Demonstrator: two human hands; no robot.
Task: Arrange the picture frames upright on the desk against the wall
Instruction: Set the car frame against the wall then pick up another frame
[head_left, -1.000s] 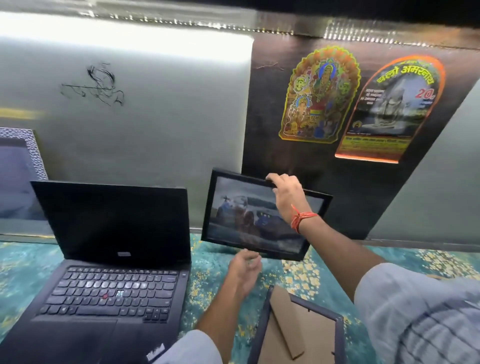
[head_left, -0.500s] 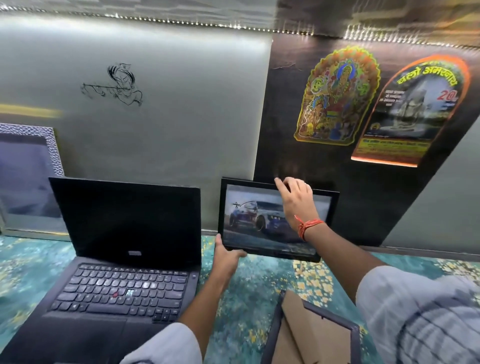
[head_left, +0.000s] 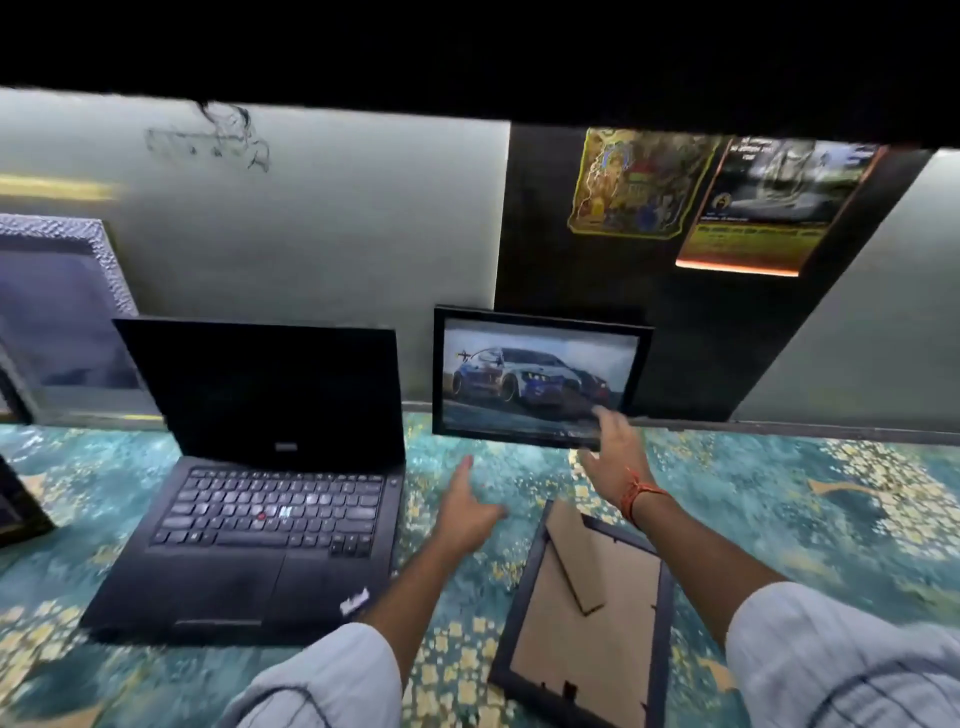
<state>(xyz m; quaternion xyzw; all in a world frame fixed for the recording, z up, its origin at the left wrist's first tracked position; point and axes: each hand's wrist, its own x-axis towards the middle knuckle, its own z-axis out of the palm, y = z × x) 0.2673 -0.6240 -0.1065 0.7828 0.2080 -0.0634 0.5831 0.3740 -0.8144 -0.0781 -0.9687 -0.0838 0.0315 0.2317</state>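
Observation:
A black frame with a car picture (head_left: 535, 376) stands upright on the desk, leaning against the wall. My right hand (head_left: 613, 457) is open in front of its lower right corner, fingertips close to the frame edge; contact is unclear. My left hand (head_left: 467, 512) hovers open over the desk below the frame, holding nothing. A second black frame (head_left: 587, 613) lies face down near the front, its brown backing and stand showing. A large silver-framed picture (head_left: 62, 317) leans on the wall at far left.
An open black laptop (head_left: 254, 478) sits left of the car frame. A dark frame corner (head_left: 21, 509) shows at the left edge. The desk has a teal and gold patterned cover (head_left: 779, 509). Posters (head_left: 691, 202) hang on the dark wall panel.
Both hands let go of the car frame, which now stands against the wall. My left hand dropped back toward me; my right hand slid from the top edge down to the lower right corner.

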